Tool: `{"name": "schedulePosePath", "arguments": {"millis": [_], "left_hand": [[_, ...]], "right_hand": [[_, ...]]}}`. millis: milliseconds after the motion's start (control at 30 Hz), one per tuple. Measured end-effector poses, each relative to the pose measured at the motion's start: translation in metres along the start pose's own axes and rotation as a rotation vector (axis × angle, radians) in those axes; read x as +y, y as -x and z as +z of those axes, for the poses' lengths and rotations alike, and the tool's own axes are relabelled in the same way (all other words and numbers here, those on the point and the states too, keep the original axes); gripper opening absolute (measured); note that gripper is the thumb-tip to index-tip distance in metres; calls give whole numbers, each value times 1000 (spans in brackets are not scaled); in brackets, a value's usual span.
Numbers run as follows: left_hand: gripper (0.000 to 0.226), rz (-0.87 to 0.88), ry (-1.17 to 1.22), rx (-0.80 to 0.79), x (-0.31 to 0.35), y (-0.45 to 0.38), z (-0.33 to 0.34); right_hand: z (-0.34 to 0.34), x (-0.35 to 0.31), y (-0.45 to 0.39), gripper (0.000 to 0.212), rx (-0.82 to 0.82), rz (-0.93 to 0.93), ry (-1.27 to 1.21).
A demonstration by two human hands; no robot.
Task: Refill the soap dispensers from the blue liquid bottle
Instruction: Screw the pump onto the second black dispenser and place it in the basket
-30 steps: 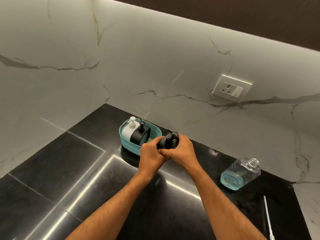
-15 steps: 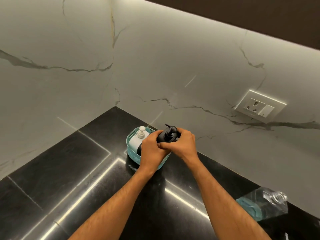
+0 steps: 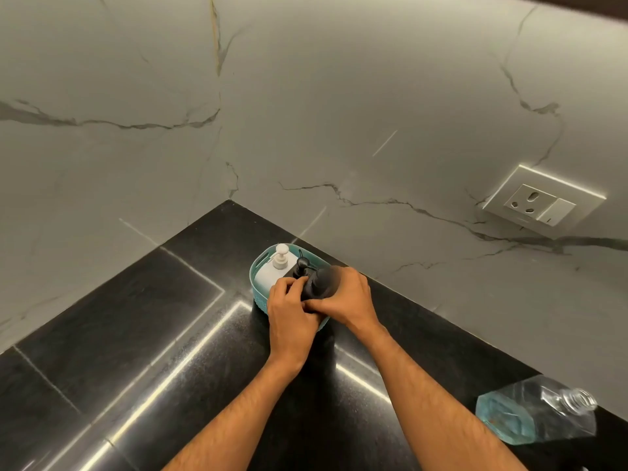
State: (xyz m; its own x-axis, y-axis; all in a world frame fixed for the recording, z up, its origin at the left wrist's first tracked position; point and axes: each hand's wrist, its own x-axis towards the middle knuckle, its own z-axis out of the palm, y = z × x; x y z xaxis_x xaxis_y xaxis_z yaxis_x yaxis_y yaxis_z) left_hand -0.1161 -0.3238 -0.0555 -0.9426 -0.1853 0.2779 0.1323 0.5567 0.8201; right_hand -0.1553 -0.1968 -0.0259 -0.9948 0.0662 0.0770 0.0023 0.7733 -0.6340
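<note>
A teal basket (image 3: pixel 259 270) stands on the black counter near the wall corner. Inside it are a white pump dispenser (image 3: pixel 277 266) and a black pump dispenser (image 3: pixel 300 267). Both my hands hold a second black dispenser (image 3: pixel 319 282) over the basket's near right part. My left hand (image 3: pixel 292 314) grips its lower front and my right hand (image 3: pixel 346 297) wraps its right side. Its base is hidden by my fingers. The clear bottle (image 3: pixel 537 414) with blue liquid lies on its side at the right, uncapped, far from my hands.
The marble walls meet in a corner behind the basket. A white socket plate (image 3: pixel 540 202) sits on the right wall. The black counter (image 3: pixel 136 334) stretches to the left and toward me.
My hands have carried the black dispenser left and down over the basket, beside the other two. The view has swung left and nearer.
</note>
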Motion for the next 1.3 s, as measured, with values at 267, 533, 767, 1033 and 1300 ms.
{"name": "schedulePosePath", "arguments": {"millis": [267, 533, 767, 1033, 1300], "left_hand": [[43, -20, -61, -56, -7, -1, 1], [50, -32, -75, -77, -9, 0, 3], [57, -15, -52, -75, -13, 3, 5], [68, 51, 1, -81, -20, 5, 4], [76, 202, 54, -63, -38, 10, -13]], "right_hand": [[11, 8, 0, 86, -56, 21, 24], [15, 12, -2, 80, -104, 31, 105], [17, 9, 0, 89, -97, 34, 190], [22, 12, 8, 87, -92, 55, 63], [37, 20, 34, 108, 67, 158, -403]]}}
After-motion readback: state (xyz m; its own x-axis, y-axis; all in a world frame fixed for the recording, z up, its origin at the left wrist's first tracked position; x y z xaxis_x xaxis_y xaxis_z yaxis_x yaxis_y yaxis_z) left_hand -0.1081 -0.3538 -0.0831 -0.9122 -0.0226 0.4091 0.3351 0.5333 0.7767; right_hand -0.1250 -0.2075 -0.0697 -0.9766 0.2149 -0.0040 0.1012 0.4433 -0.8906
